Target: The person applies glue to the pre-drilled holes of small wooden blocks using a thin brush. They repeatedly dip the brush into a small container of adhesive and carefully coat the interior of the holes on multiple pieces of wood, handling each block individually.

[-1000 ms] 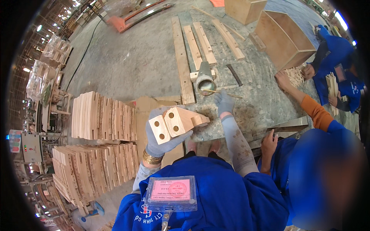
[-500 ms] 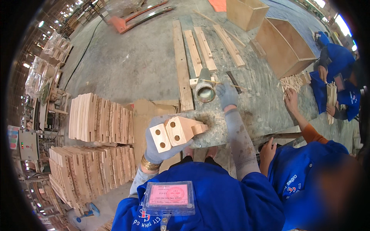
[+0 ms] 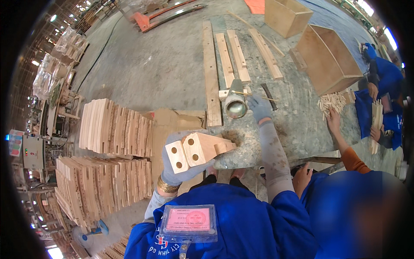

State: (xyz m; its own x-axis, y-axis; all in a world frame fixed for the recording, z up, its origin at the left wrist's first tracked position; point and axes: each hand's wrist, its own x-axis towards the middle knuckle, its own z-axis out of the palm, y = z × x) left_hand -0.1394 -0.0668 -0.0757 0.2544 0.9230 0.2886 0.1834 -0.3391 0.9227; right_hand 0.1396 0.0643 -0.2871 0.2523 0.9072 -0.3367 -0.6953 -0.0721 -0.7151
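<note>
Your left hand [image 3: 189, 173] is closed around two pale wood pieces, a narrower one [image 3: 176, 156] and a larger, tapering one [image 3: 202, 149], lying side by side above the near edge of the worktop [image 3: 293, 125]. Their ends face you, each bearing two round holes. Your right hand [image 3: 260, 108] grasps a thin stick [image 3: 269, 99] over the worktop, just beside a metal cup [image 3: 233, 96]. The stick's left end shows against the cup's wall; whether the two touch, you cannot tell.

State of the work: both pieces appear shaped and drilled, and no peg shows in any of the four holes. Whether their walls are coated is too small to judge. The stick is apart from the pieces, so neither is being worked at this instant. To your left stand two stacks of similar pale wood, upper [image 3: 116, 127] and lower [image 3: 103, 187]; how many are finished, you cannot tell.
</note>
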